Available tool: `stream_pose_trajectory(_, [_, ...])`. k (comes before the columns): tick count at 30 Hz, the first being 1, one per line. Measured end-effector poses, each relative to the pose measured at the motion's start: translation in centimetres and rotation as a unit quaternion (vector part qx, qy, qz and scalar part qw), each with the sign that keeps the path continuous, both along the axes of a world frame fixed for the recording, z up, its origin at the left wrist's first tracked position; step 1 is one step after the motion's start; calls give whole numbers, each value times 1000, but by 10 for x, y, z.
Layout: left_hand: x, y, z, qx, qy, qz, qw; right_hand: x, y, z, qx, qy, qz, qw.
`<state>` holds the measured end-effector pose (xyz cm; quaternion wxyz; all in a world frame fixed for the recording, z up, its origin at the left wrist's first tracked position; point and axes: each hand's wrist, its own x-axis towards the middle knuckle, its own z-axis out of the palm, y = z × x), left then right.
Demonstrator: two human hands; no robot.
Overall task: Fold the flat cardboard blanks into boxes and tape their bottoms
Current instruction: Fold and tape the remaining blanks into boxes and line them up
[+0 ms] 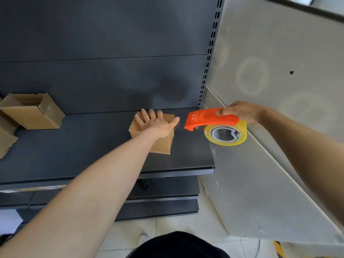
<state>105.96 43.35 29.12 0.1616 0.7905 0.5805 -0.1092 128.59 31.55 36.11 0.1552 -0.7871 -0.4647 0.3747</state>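
Observation:
A small brown cardboard box [161,144] stands on the dark shelf [83,146], right of centre. My left hand [156,123] lies flat on its top, fingers spread and straight. Just right of the box, my right hand [242,112] grips an orange tape dispenser [208,118] carrying a roll of clear yellowish tape [226,135]. The dispenser's front edge sits close to my left thumb; a thin strip of tape seems to bridge the gap.
An open-topped cardboard box [33,112] lies on its side at the shelf's left, with more cardboard [6,140] at the left edge. A slotted upright [206,71] and a grey side panel [270,90] bound the shelf on the right. Lower shelves sit below.

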Motion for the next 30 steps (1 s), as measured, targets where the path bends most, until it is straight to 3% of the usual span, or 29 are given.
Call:
stream_pose_trajectory(9, [-4,0,1,3,9,-19,1000,6,-19,6,-11,40,5,999])
stream_pose_trajectory(14, [-3,-1,-2,16,8,-24,1000,-12,-4,0,-55,-97,23,994])
stream_pose_trajectory(24, [0,-3,-4,39,5,-10,999,-84,48,-21,-40,-187,74,979])
stream_pose_trajectory(26, [0,-3,-4,38,5,-10,999,-92,48,-23,-37,-257,99,960])
stream_pose_trajectory(28, [-1,-3,-6,34,-1,-16,999,-100,43,-39,-23,-372,142,917])
stream_pose_trajectory(30, [-3,-1,-5,34,-9,-20,999,-101,39,-59,2,-405,117,907])
